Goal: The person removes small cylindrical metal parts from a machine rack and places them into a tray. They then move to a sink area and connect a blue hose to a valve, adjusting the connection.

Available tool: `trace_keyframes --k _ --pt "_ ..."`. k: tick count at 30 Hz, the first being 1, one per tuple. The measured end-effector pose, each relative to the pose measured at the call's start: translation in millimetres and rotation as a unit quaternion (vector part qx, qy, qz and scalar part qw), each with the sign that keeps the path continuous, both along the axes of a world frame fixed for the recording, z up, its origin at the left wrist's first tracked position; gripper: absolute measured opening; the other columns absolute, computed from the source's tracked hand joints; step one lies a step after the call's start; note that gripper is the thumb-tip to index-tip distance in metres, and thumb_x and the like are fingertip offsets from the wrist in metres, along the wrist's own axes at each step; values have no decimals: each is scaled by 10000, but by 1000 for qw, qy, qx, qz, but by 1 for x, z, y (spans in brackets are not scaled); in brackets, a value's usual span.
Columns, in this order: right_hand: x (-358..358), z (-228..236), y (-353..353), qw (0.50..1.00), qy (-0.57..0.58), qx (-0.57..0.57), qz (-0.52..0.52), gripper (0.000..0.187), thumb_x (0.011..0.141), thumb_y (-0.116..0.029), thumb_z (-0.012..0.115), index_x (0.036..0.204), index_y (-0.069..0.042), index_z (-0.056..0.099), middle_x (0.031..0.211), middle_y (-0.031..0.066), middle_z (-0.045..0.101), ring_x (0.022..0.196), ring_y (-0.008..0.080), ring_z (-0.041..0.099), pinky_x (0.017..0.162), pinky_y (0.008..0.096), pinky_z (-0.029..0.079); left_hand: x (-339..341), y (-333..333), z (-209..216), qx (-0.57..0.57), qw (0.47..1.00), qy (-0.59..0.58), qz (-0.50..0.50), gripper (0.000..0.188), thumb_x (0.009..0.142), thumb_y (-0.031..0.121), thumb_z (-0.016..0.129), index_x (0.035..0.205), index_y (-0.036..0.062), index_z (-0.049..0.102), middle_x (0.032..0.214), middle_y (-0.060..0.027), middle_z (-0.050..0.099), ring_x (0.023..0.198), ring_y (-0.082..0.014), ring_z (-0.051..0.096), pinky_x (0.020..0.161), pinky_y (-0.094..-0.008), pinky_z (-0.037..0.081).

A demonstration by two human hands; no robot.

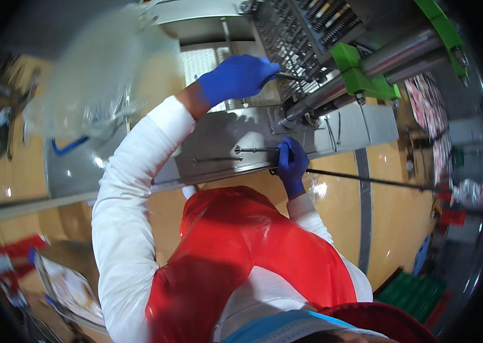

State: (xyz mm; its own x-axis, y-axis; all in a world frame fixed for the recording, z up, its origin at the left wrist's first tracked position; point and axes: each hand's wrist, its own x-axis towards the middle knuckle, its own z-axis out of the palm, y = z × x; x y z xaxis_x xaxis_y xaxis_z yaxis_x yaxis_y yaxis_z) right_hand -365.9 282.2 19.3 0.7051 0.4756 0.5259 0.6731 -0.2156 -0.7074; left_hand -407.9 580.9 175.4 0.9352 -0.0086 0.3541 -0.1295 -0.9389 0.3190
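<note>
My left hand [238,77] is closed, fingers curled round a thin dark rod [291,76] that points right, toward the rows of metal pins and springs in the machine [333,26]; I cannot tell whether its far end touches them. My right hand [292,163] is lower down at the near edge of the steel worktop [218,128], its fingers bent closed around one end of a slim metal pin [257,150], whose other end reaches left over the worktop. A long black pole [376,179] runs off to the right from just beside that hand; whether I grip it too, I cannot tell. A second pin [217,159] lies on the worktop, left of the held one. Above and to the right, a green bracket [361,74] sits round the thick metal bars [327,98]. A cloudy plastic bag [98,80] is left of my left hand.
</note>
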Motion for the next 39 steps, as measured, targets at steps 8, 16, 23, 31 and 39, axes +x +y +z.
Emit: trace_keyframes --k 8,16,23,31,39 --pt "-18 16 22 990 -66 -54 -111 209 888 -74 699 1094 -53 730 855 154 702 763 362 689 712 428 555 97 21 32 138 979 35 -143 283 995 202 592 1260 134 664 1049 -173 753 956 -390 738 836 -514 599" --pt "-21 15 22 987 -77 -67 -121 222 863 -71 684 1080 -71 727 865 157 695 784 371 683 721 441 552 125 29 -14 135 971 -2 -195 270 924 111 605 1182 43 652 926 -229 746 847 -426 741 750 -548 605" --pt "-26 20 25 982 -28 -111 -151 197 890 -118 680 1074 -71 731 901 159 714 859 387 695 777 474 561 128 16 -3 92 968 -72 -224 204 936 159 631 1096 59 708 877 -196 741 807 -416 733 709 -514 611" --pt "-21 16 23 980 -56 -114 -153 193 916 -184 690 1069 -79 739 1002 162 742 931 394 703 831 471 567 131 18 -11 142 962 -33 -232 229 971 159 605 1150 36 675 918 -220 729 830 -413 726 772 -523 594" --pt "-19 28 31 981 -52 -103 -154 189 912 -191 693 1062 -85 738 994 150 743 936 387 693 832 475 562 123 12 -34 57 984 -30 -169 214 942 131 618 1131 42 666 885 -217 742 830 -424 736 741 -531 597"
